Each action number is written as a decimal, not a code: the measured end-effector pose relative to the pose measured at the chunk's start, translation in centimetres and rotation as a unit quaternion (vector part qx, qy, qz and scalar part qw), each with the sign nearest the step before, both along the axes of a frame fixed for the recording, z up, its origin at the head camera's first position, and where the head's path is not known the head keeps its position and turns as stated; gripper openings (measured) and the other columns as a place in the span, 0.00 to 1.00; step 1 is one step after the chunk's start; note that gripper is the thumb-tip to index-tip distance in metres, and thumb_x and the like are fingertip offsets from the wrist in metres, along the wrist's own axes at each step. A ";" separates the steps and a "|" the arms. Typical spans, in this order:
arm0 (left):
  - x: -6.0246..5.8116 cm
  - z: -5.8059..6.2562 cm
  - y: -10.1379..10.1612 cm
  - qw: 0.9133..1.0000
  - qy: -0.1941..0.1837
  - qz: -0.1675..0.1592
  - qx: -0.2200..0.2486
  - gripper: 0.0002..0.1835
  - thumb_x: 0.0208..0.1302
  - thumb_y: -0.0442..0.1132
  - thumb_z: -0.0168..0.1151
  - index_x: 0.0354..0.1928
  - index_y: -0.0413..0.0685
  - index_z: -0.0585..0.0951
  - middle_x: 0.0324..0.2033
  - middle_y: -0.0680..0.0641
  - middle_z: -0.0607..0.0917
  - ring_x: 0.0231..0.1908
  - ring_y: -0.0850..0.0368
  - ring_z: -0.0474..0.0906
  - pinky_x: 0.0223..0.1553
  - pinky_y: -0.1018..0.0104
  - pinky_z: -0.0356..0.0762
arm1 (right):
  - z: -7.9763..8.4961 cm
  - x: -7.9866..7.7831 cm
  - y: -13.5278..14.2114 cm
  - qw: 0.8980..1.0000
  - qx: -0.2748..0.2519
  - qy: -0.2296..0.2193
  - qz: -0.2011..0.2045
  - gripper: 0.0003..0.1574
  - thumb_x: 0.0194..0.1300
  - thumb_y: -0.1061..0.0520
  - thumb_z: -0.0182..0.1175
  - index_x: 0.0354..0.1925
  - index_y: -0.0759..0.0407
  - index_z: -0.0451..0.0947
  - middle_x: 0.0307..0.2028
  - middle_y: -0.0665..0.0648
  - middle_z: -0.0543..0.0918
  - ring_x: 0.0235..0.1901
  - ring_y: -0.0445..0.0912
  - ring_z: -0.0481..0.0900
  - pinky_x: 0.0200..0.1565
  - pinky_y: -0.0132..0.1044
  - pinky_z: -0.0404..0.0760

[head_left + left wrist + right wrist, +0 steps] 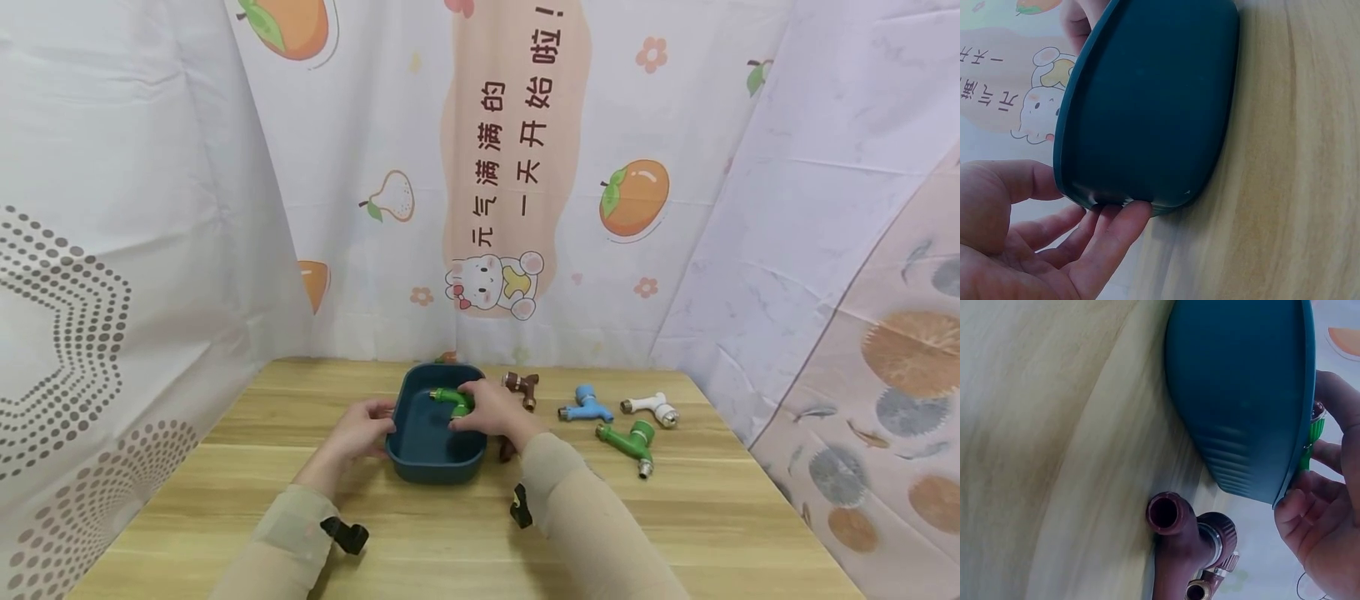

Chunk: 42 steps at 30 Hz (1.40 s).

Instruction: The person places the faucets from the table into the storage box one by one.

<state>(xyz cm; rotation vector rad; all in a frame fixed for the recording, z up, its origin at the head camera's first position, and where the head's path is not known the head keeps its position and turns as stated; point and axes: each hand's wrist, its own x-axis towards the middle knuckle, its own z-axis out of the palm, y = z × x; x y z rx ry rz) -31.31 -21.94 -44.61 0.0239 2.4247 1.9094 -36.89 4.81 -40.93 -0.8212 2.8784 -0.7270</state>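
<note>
1 teal basin [433, 473] is holding 1 green faucet [448, 396]. The right hand [491, 408] is pinching this faucet, fingers partly apart; the left hand [365, 430] is touching the basin's side, fingers loosely spread. Rightward, 1 blue faucet [587, 408] and 1 white faucet [656, 407] are lying; the right hand is partly hiding 1 brown faucet [507, 451].

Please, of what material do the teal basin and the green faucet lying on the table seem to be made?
Teal basin: probably plastic, satin finish; its even colour and moulded-looking ridges suggest it. Green faucet: body perhaps plastic or painted metal, uniformly coloured; gloss unclear. Its silvery end looks metallic.
</note>
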 end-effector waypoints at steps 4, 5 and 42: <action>-0.1 0.0 0.0 1.000 -0.002 0.001 -0.001 0.26 0.66 0.27 0.56 0.67 0.31 0.73 0.51 0.33 0.79 0.47 0.43 0.80 0.32 0.49 0.87 | 0.2 0.2 -0.4 1.000 0.015 0.001 0.001 0.45 0.58 0.36 0.73 0.67 0.55 0.76 0.55 0.54 0.81 0.46 0.46 0.76 0.50 0.44 0.79; -0.1 0.1 0.0 1.000 -0.002 0.002 -0.001 0.26 0.66 0.27 0.56 0.66 0.31 0.73 0.51 0.33 0.79 0.47 0.43 0.80 0.31 0.49 0.87 | 0.2 0.2 -0.5 1.000 0.020 0.002 0.001 0.45 0.58 0.36 0.73 0.67 0.55 0.76 0.55 0.54 0.81 0.46 0.46 0.76 0.51 0.44 0.79; 0.0 0.3 0.0 1.000 -0.014 -0.012 0.003 0.27 0.68 0.27 0.54 0.69 0.29 0.69 0.58 0.28 0.76 0.52 0.37 0.78 0.33 0.50 0.87 | 1.4 0.7 0.8 0.999 -0.049 0.001 -0.005 0.32 0.66 0.47 0.70 0.64 0.57 0.78 0.62 0.59 0.80 0.63 0.52 0.74 0.65 0.51 0.73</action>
